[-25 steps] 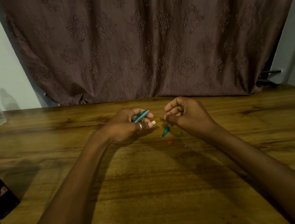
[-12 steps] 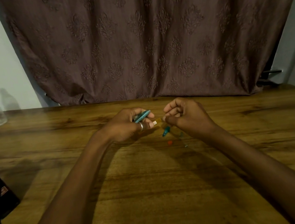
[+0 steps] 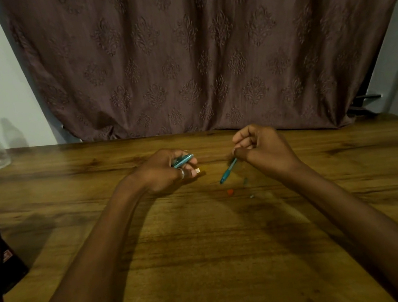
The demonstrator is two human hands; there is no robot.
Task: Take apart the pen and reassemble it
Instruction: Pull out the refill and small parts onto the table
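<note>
my left hand (image 3: 167,170) grips the teal barrel (image 3: 182,160), long axis aimed at my right hand (image 3: 264,151), which pinches the tip section (image 3: 228,171) slanting down toward the left, pieces apart.

Viewpoint: one wide-angle camera is worn on the head, over the near side of the table (image 3: 208,264).
Direction: it is aimed forward and down; the curtain (image 3: 204,47) is faced squarely.
Nearness: the left hand (image 3: 162,172) and right hand (image 3: 265,151) are seen at arm's length, mid-frame; the pen barrel (image 3: 182,160) and pen tip (image 3: 228,171) held there are rendered small, their detail perhaps lost.
Coverage: the whole scene is carried by this single view.
</note>
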